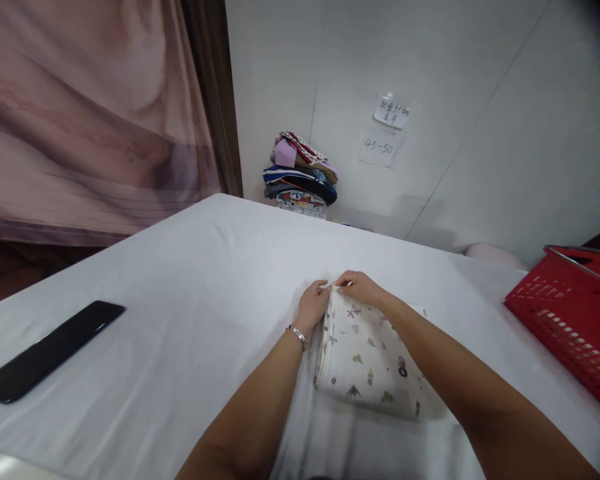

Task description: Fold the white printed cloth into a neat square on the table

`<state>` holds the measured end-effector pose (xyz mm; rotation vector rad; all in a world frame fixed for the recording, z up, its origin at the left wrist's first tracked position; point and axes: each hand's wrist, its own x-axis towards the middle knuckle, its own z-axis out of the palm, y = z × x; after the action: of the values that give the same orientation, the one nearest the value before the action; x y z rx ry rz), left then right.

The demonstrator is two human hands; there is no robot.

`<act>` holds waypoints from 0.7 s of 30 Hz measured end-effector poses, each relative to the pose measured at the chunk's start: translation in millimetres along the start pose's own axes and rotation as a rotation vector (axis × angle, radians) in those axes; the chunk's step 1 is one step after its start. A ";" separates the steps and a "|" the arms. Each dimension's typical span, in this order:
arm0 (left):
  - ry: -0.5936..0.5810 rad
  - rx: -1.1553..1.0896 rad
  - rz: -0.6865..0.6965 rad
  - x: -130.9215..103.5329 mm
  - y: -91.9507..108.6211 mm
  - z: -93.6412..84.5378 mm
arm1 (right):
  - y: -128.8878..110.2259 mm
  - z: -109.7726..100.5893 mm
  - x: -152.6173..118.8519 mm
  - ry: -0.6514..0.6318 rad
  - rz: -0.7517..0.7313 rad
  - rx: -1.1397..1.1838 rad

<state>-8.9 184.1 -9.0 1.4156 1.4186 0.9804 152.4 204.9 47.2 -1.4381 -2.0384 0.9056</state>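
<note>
A folded white cloth [365, 360] with small printed figures lies on the white-covered table [180, 287] in front of me. At its far left corner, my right hand [357, 287] pinches the cloth edge between thumb and fingers. Just left of that corner, my left hand [314, 303] is closed against the cloth's left edge, its fingertips near those of the right. A silver bracelet [297, 335] circles my left wrist. My right forearm covers part of the cloth's right side.
A black flat slab [50, 350] rests at the table's left. On the right stands a red plastic basket [570, 313] with a metal handle. Several folded clothes [300, 173] are stacked past the far edge, against the wall. A pink curtain [95, 120] hangs at left.
</note>
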 end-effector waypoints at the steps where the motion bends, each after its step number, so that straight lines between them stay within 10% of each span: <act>1: 0.002 -0.002 0.000 -0.1 -0.1 0.0 | 0.3 0.3 1.5 -0.001 0.002 -0.015; 21: 0.024 -0.031 0.018 -0.9 2.1 -0.5 | -12.2 -2.4 -6.2 -0.101 0.057 -0.015</act>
<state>-8.8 183.4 -6.9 1.3999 1.4050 1.0298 148.6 196.8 57.9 -1.4928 -2.0901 1.0072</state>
